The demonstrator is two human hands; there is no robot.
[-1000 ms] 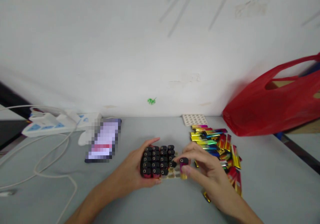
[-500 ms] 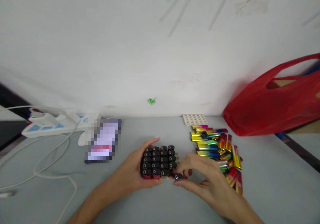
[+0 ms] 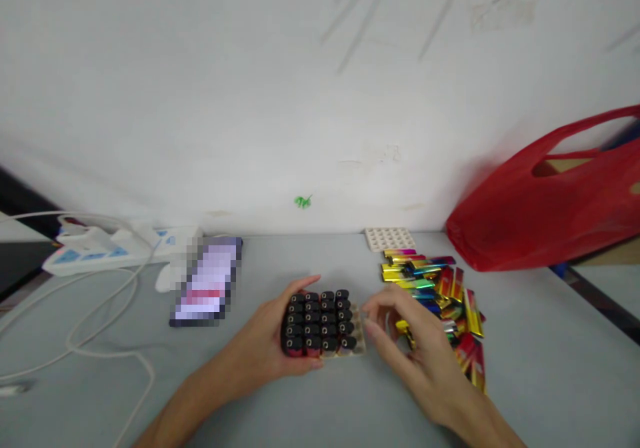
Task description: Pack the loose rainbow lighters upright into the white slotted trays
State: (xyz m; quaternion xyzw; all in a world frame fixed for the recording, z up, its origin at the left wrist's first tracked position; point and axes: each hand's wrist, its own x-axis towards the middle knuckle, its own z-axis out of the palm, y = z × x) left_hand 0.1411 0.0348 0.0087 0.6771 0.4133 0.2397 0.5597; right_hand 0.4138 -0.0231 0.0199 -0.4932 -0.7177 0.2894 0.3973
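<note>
Lighters (image 3: pixel 435 298): glossy metallic foil finish, black plastic caps (image 3: pixel 320 318). Table (image 3: pixel 100 395): smooth matt grey. Bag (image 3: pixel 545 215): thin red plastic.

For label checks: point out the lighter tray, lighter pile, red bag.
lighter tray (image 3: pixel 362 338), head view, right rim
lighter pile (image 3: pixel 437 283), head view, heap's middle
red bag (image 3: pixel 540 228), head view, front side

The left hand (image 3: pixel 267 348) and the right hand (image 3: pixel 417 351) were bare, as were both forearms as far as the picture's lower edge. The fingers (image 3: pixel 300 287) were slim with short nails. The right hand's outline was slightly blurred.
</note>
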